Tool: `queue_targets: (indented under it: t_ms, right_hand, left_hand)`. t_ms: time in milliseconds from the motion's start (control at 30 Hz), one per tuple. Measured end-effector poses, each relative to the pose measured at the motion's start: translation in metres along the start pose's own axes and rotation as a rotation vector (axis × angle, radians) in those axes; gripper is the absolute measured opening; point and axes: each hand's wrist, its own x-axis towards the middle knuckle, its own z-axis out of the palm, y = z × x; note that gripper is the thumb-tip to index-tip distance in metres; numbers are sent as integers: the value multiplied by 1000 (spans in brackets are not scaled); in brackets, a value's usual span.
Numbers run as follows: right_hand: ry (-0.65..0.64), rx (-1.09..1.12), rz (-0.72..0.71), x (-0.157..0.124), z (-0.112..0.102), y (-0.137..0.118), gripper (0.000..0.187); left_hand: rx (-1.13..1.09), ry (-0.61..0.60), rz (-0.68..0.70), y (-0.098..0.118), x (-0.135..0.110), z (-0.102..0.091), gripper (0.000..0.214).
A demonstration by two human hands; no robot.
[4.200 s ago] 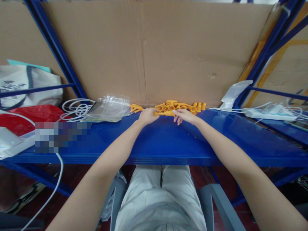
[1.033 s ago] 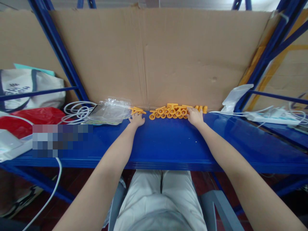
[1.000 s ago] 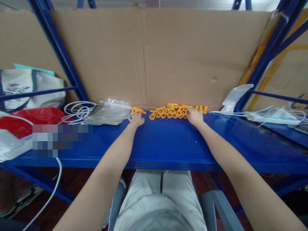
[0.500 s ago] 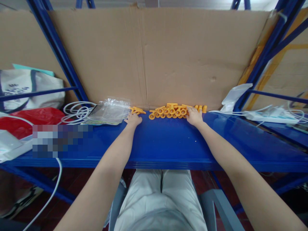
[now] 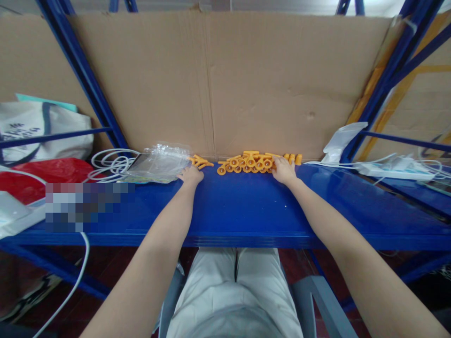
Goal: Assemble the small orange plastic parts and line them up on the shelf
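Tabletop [image 5: 239, 206] ran from the back-edge orange pile [image 5: 250, 162] to the front rim [image 5: 239, 241]; the right hand [image 5: 284, 172] touched the pile's right end, grip unclear; the left hand [image 5: 191, 175] lay spread beside other orange pieces [image 5: 201, 162].

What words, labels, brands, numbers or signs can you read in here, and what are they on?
Nothing can be read for certain.
White cloth bag: dark lettering, too blurred to read.
Cardboard at the right: dark marks near the edge, too unclear to tell whether they are text.
Orange pieces: no lettering can be made out.
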Motion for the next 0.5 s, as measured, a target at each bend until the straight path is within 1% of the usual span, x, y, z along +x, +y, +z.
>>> queue_targets:
  t_ms: [33,100,167,300,500]
  right_hand:
    - [-7,-4,4,0,-1,0,61]
    - [-22,-5,10,-1,-3,-1,63]
    - [-35,0,15,-1,-4,-1,64]
    - [-30,15,8,-1,-3,0,64]
    - [-43,37,18,0,-2,2,67]
  left_hand:
    - [11,11,-69,2,-1,-1,51]
    - [19,43,-134,5,-3,-3,50]
    - [2,65,-132,8,-6,-5,46]
    - [-79,102,-105,10,-8,-8,30]
    - [-208,282,-54,11,-11,-11,27]
